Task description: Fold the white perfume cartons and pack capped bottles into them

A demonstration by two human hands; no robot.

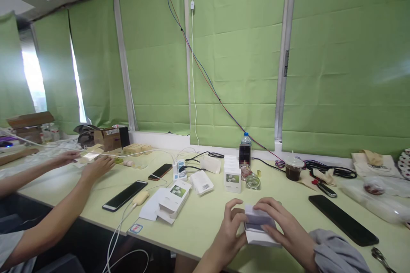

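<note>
My left hand [231, 227] and my right hand [285, 227] both grip a small white box [260, 228] just above the near edge of the pale green table [205, 217]. The left thumb and fingers pinch its left side. The right hand's fingers curl over its top and right side. The box's top flap looks partly open. A grey sleeve [336, 251] covers my right wrist.
Ahead lie an opened white box [174, 198], a stack of white boxes [232, 172], a glass perfume bottle [253, 181], a water bottle [245, 147], a coffee cup [293, 168] and black phones [124, 195] [342, 219]. Another person's hands [96, 166] work at the left.
</note>
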